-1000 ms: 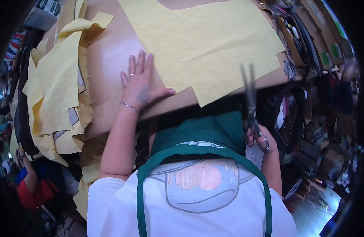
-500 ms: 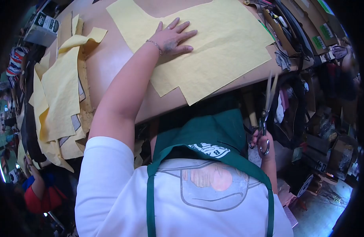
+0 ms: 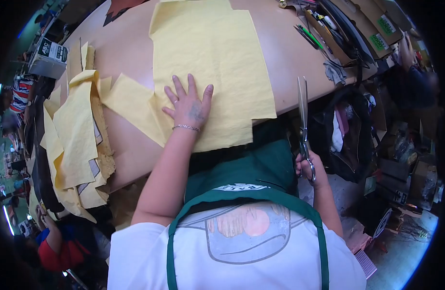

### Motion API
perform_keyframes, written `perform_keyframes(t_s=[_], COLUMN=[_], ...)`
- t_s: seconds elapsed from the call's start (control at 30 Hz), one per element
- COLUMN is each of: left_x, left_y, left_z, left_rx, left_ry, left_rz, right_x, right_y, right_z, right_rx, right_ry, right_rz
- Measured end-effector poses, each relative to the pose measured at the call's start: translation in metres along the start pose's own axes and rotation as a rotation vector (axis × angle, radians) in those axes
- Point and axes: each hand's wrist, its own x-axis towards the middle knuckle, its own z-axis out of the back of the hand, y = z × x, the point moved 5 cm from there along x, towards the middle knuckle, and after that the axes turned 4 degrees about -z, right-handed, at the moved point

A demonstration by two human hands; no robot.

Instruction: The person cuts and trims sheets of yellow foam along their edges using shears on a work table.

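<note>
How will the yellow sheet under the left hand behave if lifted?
The yellow sheet is probably floppy: its near edge ripples past the table edge. It looks thin, so likely light for its size. Pushing may wrinkle it; faint creases show.

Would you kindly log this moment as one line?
left hand: spread on yellow sheet | right hand: holding scissors | yellow sheet: on table, overhanging near edge

We've got plain yellow sheet (image 3: 215,63) on tan table (image 3: 123,50). Near side of table: silver scissors (image 3: 303,130), green apron (image 3: 237,169), white shirt (image 3: 145,256) with grey-pink print. Left of table: striped cloth (image 3: 22,93), probably red-white-blue.
</note>
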Motion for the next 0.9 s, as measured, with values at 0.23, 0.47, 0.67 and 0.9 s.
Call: perform_keyframes(t_s=[0.23,0.47,0.67,0.9], left_x=[-0.082,-0.077,-0.051,-0.015], left_y=[-0.058,-0.09,-0.11,-0.132], left_z=[0.01,-0.034,-0.027,-0.05], left_rx=[0.192,0.439,0.399,0.365], left_ry=[0.192,0.143,0.265,0.081], left_rz=[-0.683,-0.889,-0.779,-0.766], right_x=[-0.007,-0.028,-0.038,-0.031], right_y=[-0.005,-0.017,-0.021,-0.025], right_z=[0.009,0.022,0.034,0.038], right_rx=[-0.184,-0.154,-0.088,-0.215], right_ry=[0.07,0.095,0.118,0.102], right_rz=[-0.054,-0.121,-0.188,-0.187])
